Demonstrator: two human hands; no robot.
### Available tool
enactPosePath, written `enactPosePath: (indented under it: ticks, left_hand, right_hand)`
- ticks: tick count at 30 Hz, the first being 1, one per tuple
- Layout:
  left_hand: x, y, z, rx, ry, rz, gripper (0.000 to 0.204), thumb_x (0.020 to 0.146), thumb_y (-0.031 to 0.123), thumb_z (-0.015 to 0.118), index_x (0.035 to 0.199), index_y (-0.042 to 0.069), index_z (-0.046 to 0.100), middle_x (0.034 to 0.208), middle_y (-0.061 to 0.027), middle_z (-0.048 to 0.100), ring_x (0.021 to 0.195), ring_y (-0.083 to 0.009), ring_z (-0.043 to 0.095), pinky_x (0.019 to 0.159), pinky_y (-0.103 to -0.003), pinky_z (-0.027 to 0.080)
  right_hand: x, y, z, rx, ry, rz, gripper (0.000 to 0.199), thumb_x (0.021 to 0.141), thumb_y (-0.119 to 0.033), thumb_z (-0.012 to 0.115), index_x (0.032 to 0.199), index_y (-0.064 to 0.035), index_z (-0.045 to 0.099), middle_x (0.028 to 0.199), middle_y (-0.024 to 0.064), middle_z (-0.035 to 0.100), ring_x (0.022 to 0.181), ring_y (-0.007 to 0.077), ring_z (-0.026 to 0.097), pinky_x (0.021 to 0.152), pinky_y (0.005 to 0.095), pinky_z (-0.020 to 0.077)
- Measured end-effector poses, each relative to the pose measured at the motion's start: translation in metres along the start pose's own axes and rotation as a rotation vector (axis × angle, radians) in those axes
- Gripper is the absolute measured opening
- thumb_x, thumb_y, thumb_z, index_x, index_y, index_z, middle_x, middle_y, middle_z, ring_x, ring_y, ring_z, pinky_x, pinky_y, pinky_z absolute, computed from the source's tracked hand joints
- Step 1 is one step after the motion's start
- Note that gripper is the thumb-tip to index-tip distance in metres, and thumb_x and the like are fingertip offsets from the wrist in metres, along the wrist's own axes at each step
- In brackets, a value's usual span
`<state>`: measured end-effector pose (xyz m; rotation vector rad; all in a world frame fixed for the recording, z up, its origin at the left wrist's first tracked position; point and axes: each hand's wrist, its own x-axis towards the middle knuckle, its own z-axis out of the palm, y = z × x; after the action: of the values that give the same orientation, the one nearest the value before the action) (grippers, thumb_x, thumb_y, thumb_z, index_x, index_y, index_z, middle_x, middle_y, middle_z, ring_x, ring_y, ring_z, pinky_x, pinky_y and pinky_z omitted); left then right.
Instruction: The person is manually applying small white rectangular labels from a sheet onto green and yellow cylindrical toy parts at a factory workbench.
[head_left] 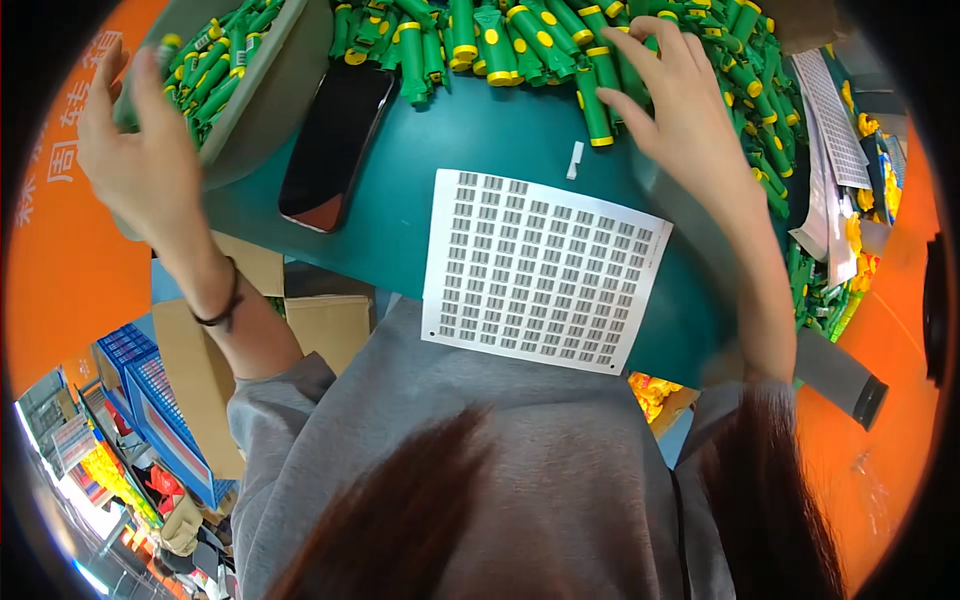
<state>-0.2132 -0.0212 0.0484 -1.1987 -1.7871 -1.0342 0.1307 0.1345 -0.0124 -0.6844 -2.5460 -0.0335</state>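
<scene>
Head view — left of the label sheet [545,275], the left hand [145,150] is spread wide, seemingly empty; beyond the sheet, the right hand [675,95] is half-open at the green tubes [411,62], grip unclear — a hasty pull could spill some onto it.

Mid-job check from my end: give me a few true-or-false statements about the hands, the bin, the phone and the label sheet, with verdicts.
1. The left hand is at the gray bin. True.
2. The right hand is on the phone. False: it is at the pile of green tubes, and the phone lies apart from both hands.
3. The label sheet's top row is filled all the way across. False: on the label sheet, that row has labels only at its left end.
4. The dark wristband is on the left wrist. True.
5. The tabletop is orange. False: the tabletop is green.
</scene>
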Motion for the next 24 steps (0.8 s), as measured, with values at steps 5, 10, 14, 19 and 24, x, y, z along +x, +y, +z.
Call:
enactPosePath:
  ticks: [5, 10, 14, 19, 24]
  left_hand:
    - [-0.082, 0.085, 0.018, -0.664, -0.503, 0.409, 0.026, 0.079, 0.017, 0.078, 0.103, 0.01, 0.071, 0.097, -0.0058, 0.067, 0.094, -0.0243, 0.062, 0.075, -0.035, 0.051]
    - [-0.135, 0.105, 0.013, -0.673, -0.787, 0.304, 0.025, 0.077, 0.017, 0.079, 0.101, 0.01, 0.073, 0.099, -0.0024, 0.064, 0.087, -0.0208, 0.059, 0.071, -0.033, 0.05]
    - [-0.156, 0.094, 0.012, -0.656, -0.771, 0.268, 0.02, 0.078, 0.015, 0.077, 0.096, 0.009, 0.072, 0.098, -0.0012, 0.063, 0.087, -0.02, 0.059, 0.072, -0.032, 0.049]
    - [-0.156, 0.104, 0.016, -0.679, -0.738, 0.18, 0.019, 0.077, 0.014, 0.077, 0.094, 0.008, 0.072, 0.096, -0.0001, 0.063, 0.086, -0.0193, 0.059, 0.073, -0.033, 0.048]
    - [-0.158, 0.101, 0.012, -0.641, -0.735, 0.238, 0.019, 0.073, 0.012, 0.077, 0.091, 0.008, 0.072, 0.096, 0.0007, 0.063, 0.087, -0.0188, 0.059, 0.072, -0.032, 0.047]
  right_hand:
    - [0.018, -0.003, -0.015, 0.18, -0.322, 0.21, 0.031, 0.076, -0.01, 0.074, 0.103, -0.0007, 0.061, 0.114, 0.0178, 0.051, 0.111, 0.0359, 0.05, 0.097, 0.0404, 0.0417]
    - [-0.01, -0.003, -0.02, 0.125, -0.194, 0.164, 0.032, 0.085, -0.005, 0.069, 0.115, -0.0041, 0.06, 0.102, 0.0093, 0.06, 0.085, 0.0238, 0.061, 0.08, 0.0341, 0.048]
    - [-0.034, -0.035, -0.049, 0.721, -0.049, 0.479, 0.03, 0.089, 0.001, 0.062, 0.118, -0.001, 0.058, 0.11, 0.0074, 0.062, 0.074, 0.0122, 0.058, 0.061, 0.0236, 0.0462]
    - [-0.107, -0.049, -0.027, 1.47, -0.103, 0.747, 0.018, 0.088, -0.003, 0.063, 0.102, -0.0038, 0.051, 0.116, 0.0128, 0.051, 0.081, 0.009, 0.055, 0.061, 0.0185, 0.0463]
    - [-0.125, -0.068, -0.004, 1.395, -0.071, 0.757, 0.031, 0.084, 0.011, 0.066, 0.112, 0.0018, 0.058, 0.117, 0.0122, 0.052, 0.095, 0.0153, 0.059, 0.078, 0.0256, 0.053]
